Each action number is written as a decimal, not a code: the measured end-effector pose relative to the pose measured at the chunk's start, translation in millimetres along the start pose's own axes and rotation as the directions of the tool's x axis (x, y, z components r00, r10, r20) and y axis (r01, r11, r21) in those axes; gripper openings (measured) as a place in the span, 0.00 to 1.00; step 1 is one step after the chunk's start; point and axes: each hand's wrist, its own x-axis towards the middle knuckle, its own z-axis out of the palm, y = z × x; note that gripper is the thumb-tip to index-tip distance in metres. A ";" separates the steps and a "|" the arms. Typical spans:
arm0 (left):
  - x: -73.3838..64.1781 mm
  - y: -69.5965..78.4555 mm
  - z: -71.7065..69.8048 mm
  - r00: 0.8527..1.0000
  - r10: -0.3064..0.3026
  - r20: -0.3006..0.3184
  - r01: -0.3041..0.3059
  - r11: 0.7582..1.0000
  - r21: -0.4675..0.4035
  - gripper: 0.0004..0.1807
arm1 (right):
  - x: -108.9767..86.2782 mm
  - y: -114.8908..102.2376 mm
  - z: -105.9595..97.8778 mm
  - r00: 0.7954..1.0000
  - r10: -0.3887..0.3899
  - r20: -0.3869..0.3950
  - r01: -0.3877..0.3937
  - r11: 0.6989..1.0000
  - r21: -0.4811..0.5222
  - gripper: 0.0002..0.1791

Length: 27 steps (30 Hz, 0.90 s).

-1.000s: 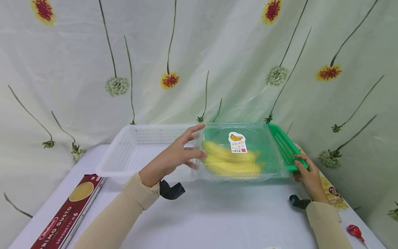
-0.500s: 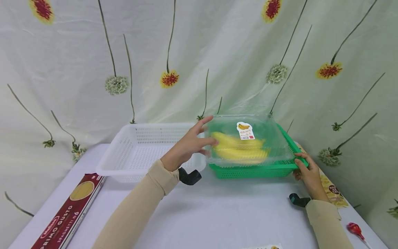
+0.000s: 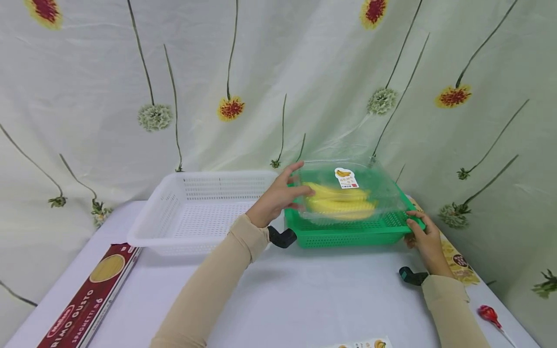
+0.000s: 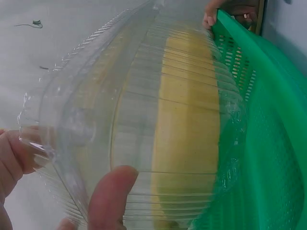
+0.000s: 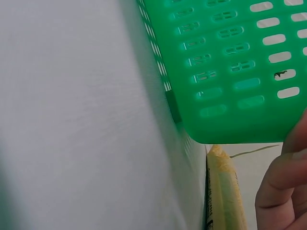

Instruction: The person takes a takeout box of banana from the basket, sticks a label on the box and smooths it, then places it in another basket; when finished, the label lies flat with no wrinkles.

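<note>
My left hand (image 3: 278,197) grips the left end of a clear plastic clamshell box (image 3: 383,191) that holds yellow bananas (image 3: 341,209). A white label (image 3: 345,178) with a banana picture sits on the lid. In the left wrist view the thumb (image 4: 112,199) presses the clear side of the box, and the bananas show through it. The box overlaps the green basket (image 3: 348,238) in the head view, over its inside. My right hand (image 3: 428,241) holds the right rim of that basket, thumb and fingers at its front right corner.
Left of the green basket stands a white basket (image 3: 150,227). A red spaghetti box (image 3: 93,295) lies at the table's left side. A yellow packet (image 3: 459,261) and a red lollipop (image 3: 489,314) lie at the right. A printed banana sheet (image 3: 365,344) shows at the front edge.
My left hand has carried the banana box to the right and back, from between the two baskets to over the green one. The right hand stays at the green basket's rim.
</note>
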 end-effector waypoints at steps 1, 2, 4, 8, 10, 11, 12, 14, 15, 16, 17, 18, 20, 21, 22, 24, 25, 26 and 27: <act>2.3 -1.2 1.0 1.000 -0.007 -0.001 0.007 1.000 -0.010 0.48 | 0.0 -0.1 0.5 1.000 -0.002 -0.003 0.002 1.000 -0.002 0.09; 5.0 -2.6 1.7 1.000 -0.012 -0.002 0.012 1.000 -0.015 0.48 | 0.0 -0.2 1.0 1.000 -0.005 -0.005 0.005 1.000 -0.008 0.09; 10.1 -4.8 3.5 1.000 -0.026 -0.003 0.026 1.000 -0.016 0.49 | -0.1 -0.3 1.7 1.000 -0.013 -0.008 0.013 1.000 -0.014 0.09; 21.5 -7.4 9.1 0.998 -0.056 -0.001 0.056 0.998 -0.003 0.49 | -0.6 -0.1 2.2 1.000 -0.025 -0.010 0.025 1.000 -0.010 0.08; 27.2 -7.6 13.5 0.998 -0.070 -0.006 0.070 0.997 0.014 0.49 | -0.9 -0.1 2.1 1.000 -0.027 -0.010 0.027 1.000 0.000 0.08; 29.8 -7.5 15.5 0.997 -0.076 -0.009 0.076 0.997 0.023 0.48 | -0.9 -0.1 1.9 1.000 -0.027 -0.009 0.027 1.000 0.003 0.08; 32.1 -7.3 17.4 0.997 -0.082 -0.010 0.083 0.996 0.031 0.48 | -0.9 0.0 1.8 1.000 -0.026 -0.009 0.026 1.000 0.007 0.08; 35.8 -7.3 20.9 0.996 -0.092 -0.015 0.093 0.995 0.043 0.49 | -1.0 -0.3 1.8 1.000 -0.023 -0.009 0.023 1.000 0.009 0.08; 37.6 -7.7 22.4 0.995 -0.095 -0.016 0.096 0.994 0.048 0.49 | -1.0 -0.4 1.8 1.000 -0.020 -0.010 0.020 1.000 0.010 0.07; 39.5 -8.0 23.8 0.995 -0.099 -0.018 0.100 0.994 0.049 0.49 | -1.0 -0.5 1.8 1.000 -0.018 -0.011 0.019 1.000 0.011 0.07; 40.4 -8.2 24.8 0.995 -0.102 -0.018 0.103 0.994 0.047 0.50 | -1.1 -0.7 1.7 1.000 -0.016 -0.011 0.017 1.000 0.012 0.07; 42.0 -8.5 26.2 0.994 -0.107 -0.022 0.108 0.993 0.047 0.50 | -1.2 -1.0 1.7 1.000 -0.014 -0.011 0.015 1.000 0.014 0.07; 44.9 -9.5 29.4 0.993 -0.116 -0.032 0.118 0.992 0.047 0.51 | -1.2 -1.4 1.7 1.000 -0.012 -0.011 0.012 1.000 0.015 0.07; 46.2 -10.0 30.9 0.992 -0.124 -0.034 0.125 0.991 0.048 0.51 | -1.2 -1.6 1.6 1.000 -0.011 -0.011 0.011 1.000 0.016 0.07; 47.4 -10.4 32.4 0.991 -0.132 -0.038 0.134 0.990 0.051 0.51 | -1.2 -1.6 1.6 1.000 -0.010 -0.012 0.010 1.000 0.014 0.08; 49.6 -11.7 35.2 0.988 -0.149 -0.039 0.152 0.986 0.063 0.51 | -1.1 -1.7 1.7 1.000 -0.006 -0.014 0.006 1.000 0.016 0.09; 50.6 -12.6 36.3 0.987 -0.157 -0.039 0.159 0.985 0.068 0.51 | -1.0 -1.6 1.8 1.000 -0.004 -0.014 0.004 1.000 0.014 0.09; 51.4 -13.3 37.3 0.986 -0.163 -0.040 0.166 0.983 0.076 0.51 | -0.9 -1.6 1.9 1.000 -0.001 -0.015 0.001 1.000 0.015 0.09; 51.7 -14.1 38.1 0.985 -0.170 -0.041 0.173 0.982 0.081 0.52 | -0.8 -1.5 2.2 1.000 0.001 -0.017 -0.001 1.000 0.016 0.09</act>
